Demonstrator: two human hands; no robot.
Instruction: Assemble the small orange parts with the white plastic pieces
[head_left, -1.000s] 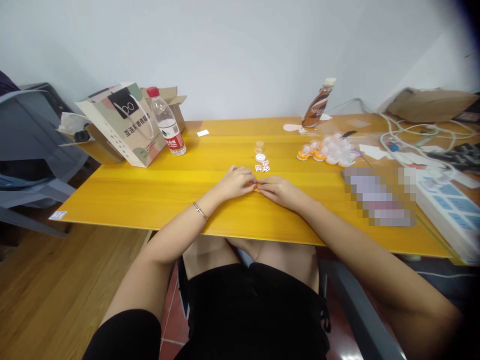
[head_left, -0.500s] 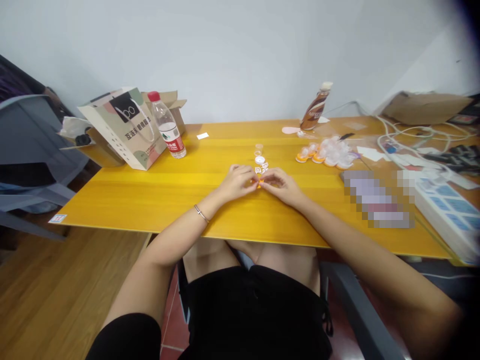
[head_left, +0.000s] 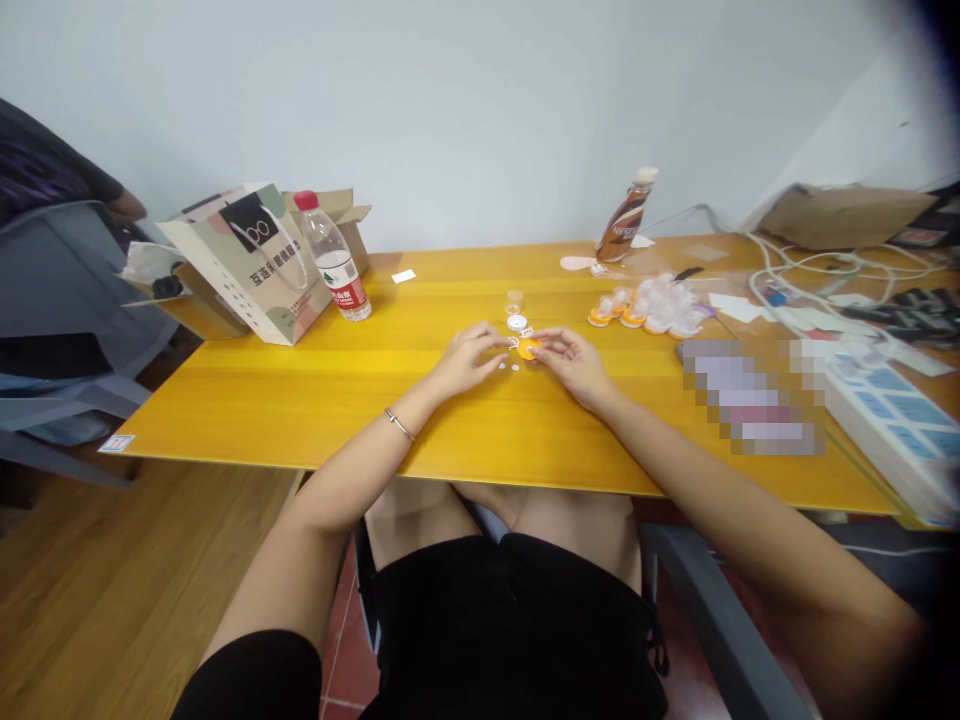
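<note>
Head view: I see the small round orange plastic cap pinched in the right hand grip, left hand fingertips just beside it, holding nothing, above the yellow counter.

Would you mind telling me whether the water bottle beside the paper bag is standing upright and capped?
Upright and capped: the water bottle stands on its base on the table, its red cap on top, close beside the paper bag.
</note>
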